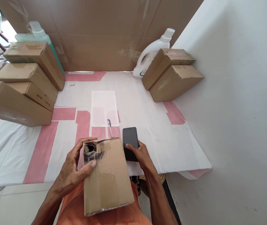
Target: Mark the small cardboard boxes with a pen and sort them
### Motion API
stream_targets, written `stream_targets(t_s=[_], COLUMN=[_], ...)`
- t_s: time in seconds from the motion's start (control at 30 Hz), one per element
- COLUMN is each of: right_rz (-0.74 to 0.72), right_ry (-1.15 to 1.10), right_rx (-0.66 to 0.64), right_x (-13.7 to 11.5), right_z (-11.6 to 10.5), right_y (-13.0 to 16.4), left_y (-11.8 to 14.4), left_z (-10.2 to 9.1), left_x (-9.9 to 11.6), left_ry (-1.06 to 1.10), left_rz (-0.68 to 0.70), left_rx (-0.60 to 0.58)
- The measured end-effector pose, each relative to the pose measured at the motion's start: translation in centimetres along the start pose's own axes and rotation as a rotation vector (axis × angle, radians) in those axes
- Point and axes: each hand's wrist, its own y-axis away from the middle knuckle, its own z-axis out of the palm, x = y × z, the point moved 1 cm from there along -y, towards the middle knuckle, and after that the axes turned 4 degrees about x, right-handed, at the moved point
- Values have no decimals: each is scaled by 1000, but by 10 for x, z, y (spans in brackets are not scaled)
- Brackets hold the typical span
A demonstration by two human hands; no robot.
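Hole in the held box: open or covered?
Open: the hole in the box shows a dark gap with torn edges; the left hand has its thumb below, not over it.

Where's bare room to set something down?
Bare: white-and-pink cloth between black smartphone and white wall, and between the white rectangular sheet and right-side brown cardboard boxes. Crowded: left, by more cardboard boxes; front centre, by left hand, right hand and black-smudged cardboard box.

The left hand [73,164] is gripping a cardboard box [108,181] near its hole [91,148], the right hand [143,155] is grasping a phone [130,137], and a pen [109,124] is lying partly over white paper [103,104] on the desk [161,143].
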Motion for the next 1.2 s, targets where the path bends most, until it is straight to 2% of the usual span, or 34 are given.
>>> stream_targets(t_s=[0.1,0.23,0.3,0.37,0.47,0.6,0.73,1.0,1.2], right_rz=[13,12,11,62,198,369,397,309,328], right_ry=[-337,-870,-939,-934,-897,-946,-987,-1051,-1031], right_rx=[-128,-275,-369,-544,-799,-990,-1015,-1030,-925], right_x=[-20,-68,-90,-103,-109,-105,-103,-105,-109], right_z=[-13,-41,-48,-46,-27,-1,6,10,5], right_y=[16,53,76,97,124,141,141,135,138], left_y=[1,-1,-4,-5,-7,-6,-6,-8,-6], left_z=[0,2,5,8,12,13,9,10,12], left_x=[-1,0,2,4,4,0,-2,1,3], left_ry=[-23,-55,-52,-31,-1,13,48,17,20], left_rz=[11,34,33,32,56,78,95,108,96], left_rx=[8,0,-12,-19,-15,19,7,3,9])
